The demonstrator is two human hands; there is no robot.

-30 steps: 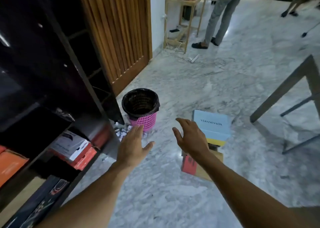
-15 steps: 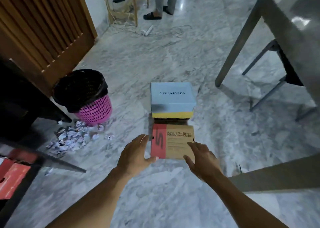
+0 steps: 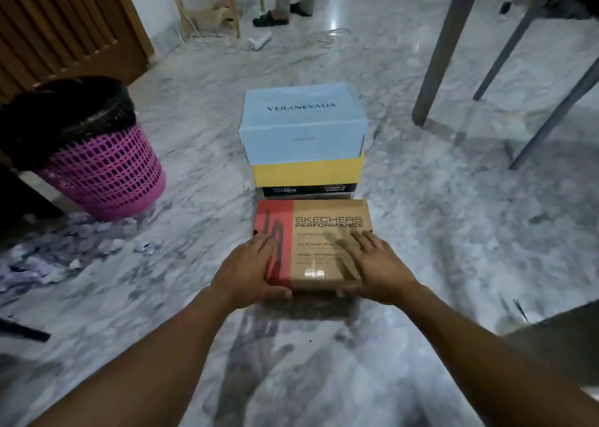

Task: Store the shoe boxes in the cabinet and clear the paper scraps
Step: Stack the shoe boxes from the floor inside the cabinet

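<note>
A brown and red Skechers shoe box (image 3: 319, 228) lies on the marble floor in front of me. My left hand (image 3: 248, 271) grips its near left corner and my right hand (image 3: 377, 269) grips its near right corner, fingers on the lid and thumbs on the front edge. Just behind it stands a stack: a light blue Veranevada box (image 3: 303, 125) on a yellow box (image 3: 308, 172) on a black box (image 3: 306, 190). Paper scraps (image 3: 61, 254) are strewn on the floor at the left.
A pink mesh bin (image 3: 103, 173) with a black liner stands left of the boxes. A wooden slatted door (image 3: 64, 27) is at the far left. Grey table legs (image 3: 444, 50) rise at the right. A person's feet (image 3: 278, 16) and loose cables (image 3: 227, 37) are at the back.
My view swung from the cabinet shelves down to the boxes on the floor. Both hands reached forward and closed on the Skechers box's near corners.
</note>
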